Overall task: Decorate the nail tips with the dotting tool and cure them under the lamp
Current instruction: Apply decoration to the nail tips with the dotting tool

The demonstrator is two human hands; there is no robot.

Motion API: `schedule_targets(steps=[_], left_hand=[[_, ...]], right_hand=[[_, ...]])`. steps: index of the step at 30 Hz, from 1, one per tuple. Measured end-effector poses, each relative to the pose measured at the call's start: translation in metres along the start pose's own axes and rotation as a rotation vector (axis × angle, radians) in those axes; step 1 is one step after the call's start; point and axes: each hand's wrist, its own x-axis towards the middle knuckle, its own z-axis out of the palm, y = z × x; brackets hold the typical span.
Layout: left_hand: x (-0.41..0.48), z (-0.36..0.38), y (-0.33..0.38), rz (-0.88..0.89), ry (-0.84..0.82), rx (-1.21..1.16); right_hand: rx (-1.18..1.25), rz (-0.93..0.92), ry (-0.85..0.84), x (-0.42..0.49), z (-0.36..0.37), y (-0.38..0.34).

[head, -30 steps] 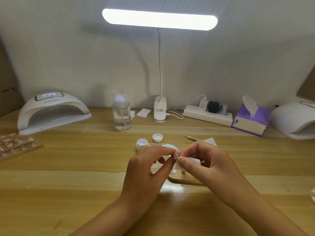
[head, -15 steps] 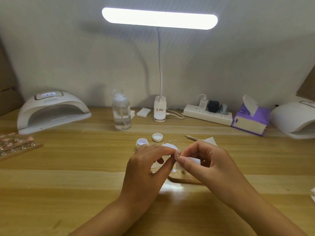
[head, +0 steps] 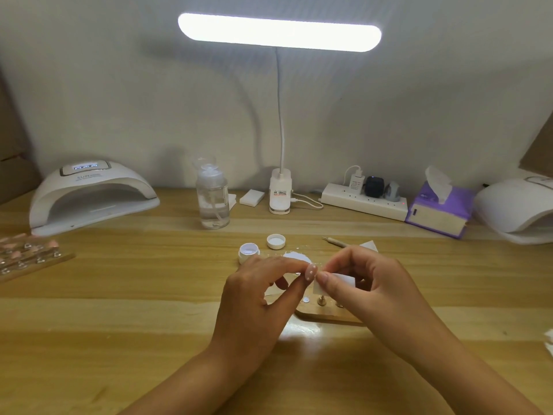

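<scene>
The lamp (head: 89, 199) at far left has no tip under it, so curing looks yet to come. At centre the left hand (head: 257, 298) pinches a pink tip (head: 311, 271), already dotted white, above the wooden stand (head: 323, 315). The right hand (head: 368, 290) pinches a white pad (head: 336, 284) just beside it, perhaps to tidy the dots, while the dotting tool (head: 333, 241) lies on the table (head: 119, 324) behind.

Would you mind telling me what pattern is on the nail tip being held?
White dots on a pale pink nail tip, clearest in the head view.
</scene>
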Motion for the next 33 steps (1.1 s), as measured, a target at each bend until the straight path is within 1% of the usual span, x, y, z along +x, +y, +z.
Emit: schedule_targets(steps=[3, 6, 33], left_hand=[[0.0008, 0.0002, -0.0001, -0.021, 0.005, -0.024], [0.001, -0.0001, -0.0003, -0.026, 0.001, -0.02], [-0.0004, 0.0008, -0.0021, 0.002, -0.018, -0.021]], right_hand=[[0.029, 0.004, 0.034, 0.0013, -0.0031, -0.0003], [0.046, 0.013, 0.009, 0.0006, -0.002, -0.0015], [-0.025, -0.014, 0.032, 0.0009, 0.0004, -0.001]])
